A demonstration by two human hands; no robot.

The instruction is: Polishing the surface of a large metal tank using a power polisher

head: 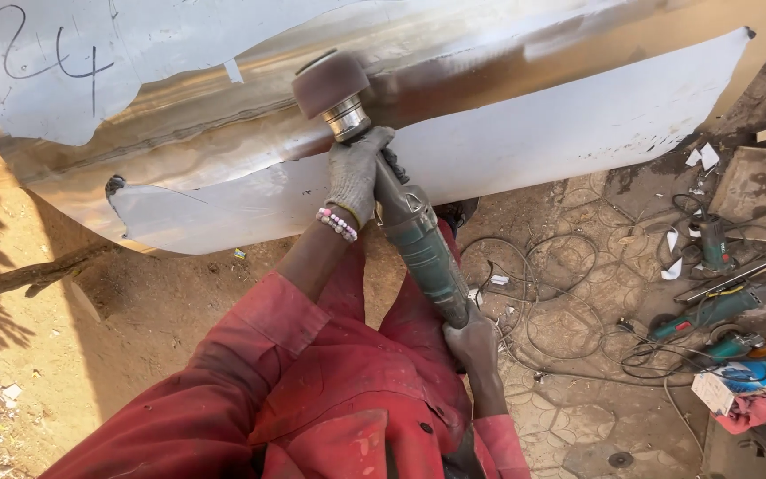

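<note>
1. Head view: we see the left hand, gloved, clenched round the green polisher near its drum, which touches the metal tank.
2. The right hand grips the rear; the tool's long axis runs up-left, away from the body.

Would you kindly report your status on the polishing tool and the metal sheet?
Left hand gloved, gripping polisher neck. Right hand holding rear handle. Drum against metal sheet. Nothing blocking; cables beside the feet.
</note>
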